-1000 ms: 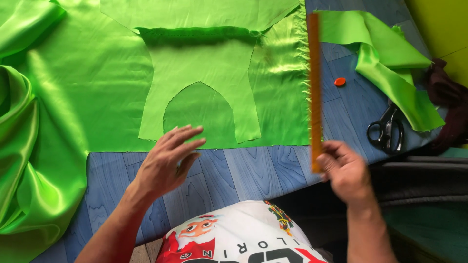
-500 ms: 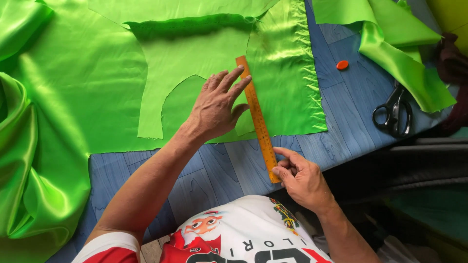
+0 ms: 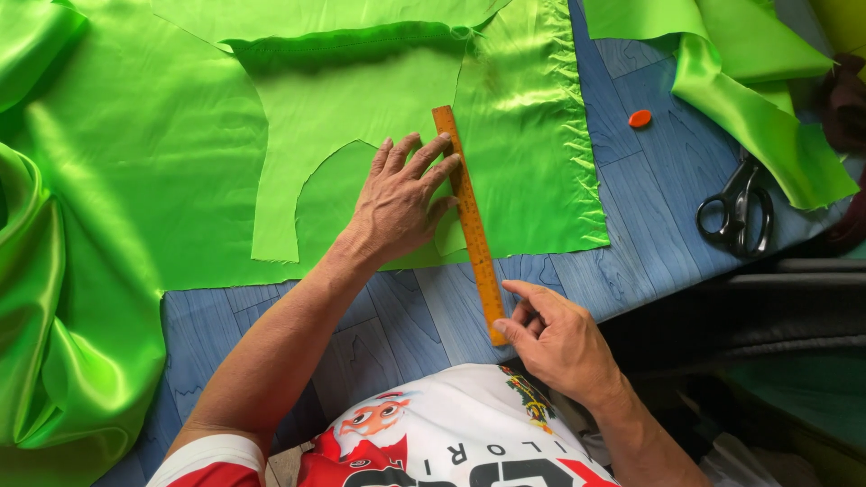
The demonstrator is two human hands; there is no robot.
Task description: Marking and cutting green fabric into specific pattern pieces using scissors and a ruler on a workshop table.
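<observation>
Right hand: nearest the body, fingers curled, fingertips pinching the near end of the orange ruler against the blue table.
Orange ruler: lies flat, slightly tilted — near end on bare table, far end on the green fabric.
Left hand: palm down, fingers spread open and flat, pressing the light green pattern piece; fingertips touch the ruler's left edge.
Pattern piece: matte, with a curved cut-out, lying on the shiny green satin.
Satin: covers the left and far table, bunched at the left edge.
Black scissors: right of the satin, on bare table — well apart from both hands.
Orange disc: farther back, just beyond the satin's frayed right edge.
</observation>
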